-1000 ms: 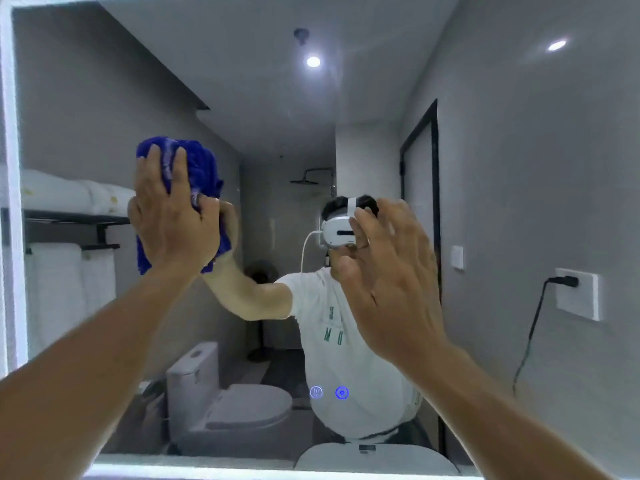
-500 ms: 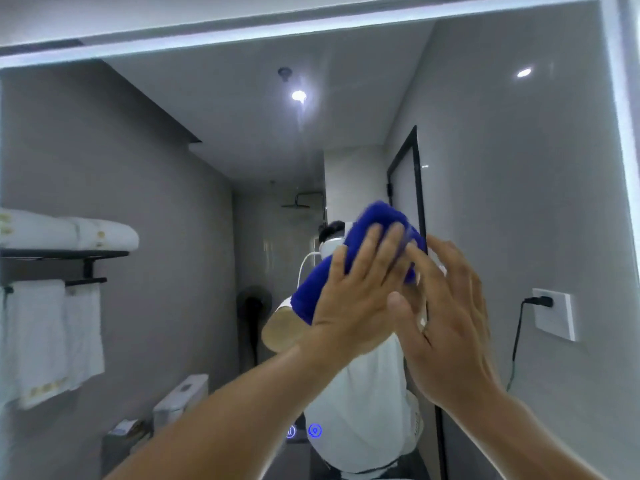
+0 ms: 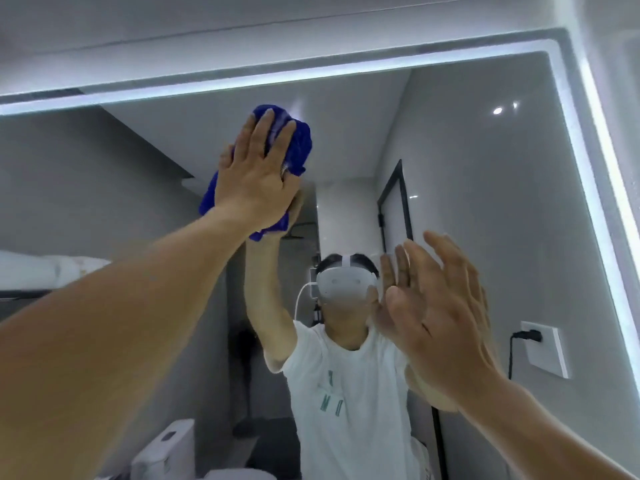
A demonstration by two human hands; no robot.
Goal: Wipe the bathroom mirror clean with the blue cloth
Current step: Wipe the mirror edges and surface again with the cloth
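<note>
The bathroom mirror (image 3: 485,220) fills the view, edged by a lit white strip along its top and right side. A bunched blue cloth (image 3: 298,147) is pressed flat against the glass high up, left of centre, just below the top strip. My left hand (image 3: 258,174) covers the cloth with fingers spread and pointing up. My right hand (image 3: 440,313) is raised lower right, palm toward the glass, fingers apart and holding nothing; whether it touches the glass I cannot tell.
The mirror reflects a person in a white T-shirt with a white headset, a toilet (image 3: 166,452) at the bottom, folded white towels on a shelf (image 3: 45,271) at left, a black-framed door (image 3: 394,202) and a wall socket with a black plug (image 3: 540,344) at right.
My left hand has carried the blue cloth from the mirror's middle up and left to near the top edge. The view has tilted upward. My right hand stays raised and spread.
</note>
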